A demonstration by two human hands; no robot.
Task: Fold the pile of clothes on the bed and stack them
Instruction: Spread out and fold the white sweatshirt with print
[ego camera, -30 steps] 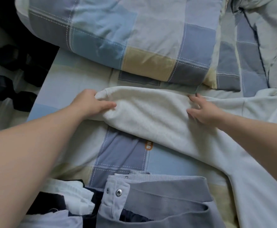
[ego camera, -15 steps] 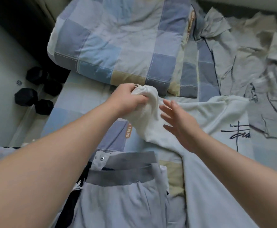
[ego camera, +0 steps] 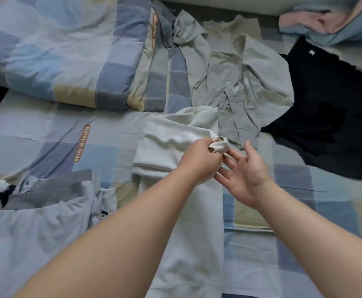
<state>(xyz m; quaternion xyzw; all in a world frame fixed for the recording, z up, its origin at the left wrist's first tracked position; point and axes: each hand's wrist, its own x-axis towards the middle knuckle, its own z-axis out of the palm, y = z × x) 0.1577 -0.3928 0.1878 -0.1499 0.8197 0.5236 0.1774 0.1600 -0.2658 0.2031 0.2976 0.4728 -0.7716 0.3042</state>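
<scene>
Two hands: both work at one spot, the ribbed cuff (ego camera: 218,146) of the white sweatshirt (ego camera: 175,147), near the middle of the bed (ego camera: 46,134).
Left hand (ego camera: 199,160): its grip is closed on the cuff, pinching it into a bunch just above the knuckles.
Right hand (ego camera: 245,171): its grip is slack, palm up, fingers (ego camera: 232,159) spread and touching the underside of the bunched cuff; it clamps nothing.
Sweatshirt position: the body runs as a long band from the hands down toward the wearer; a folded slab of it lies just left of the left hand, on the checked sheet.
Key relation: the sleeve's long axis seems to lead from the cuff leftward and back across the folded part, so the loose cloth lies left of and below the grip, not to the right.
Nearer hand: the left already holds the cuff; the right is just beside it, free to smooth or take over.
Judged step: laying the sleeve across the body before the next fold.
Other clothes: a grey shirt (ego camera: 240,82) and a black garment (ego camera: 326,117) lie unfolded beyond the hands; a light blue garment (ego camera: 36,229) sits at lower left.
</scene>
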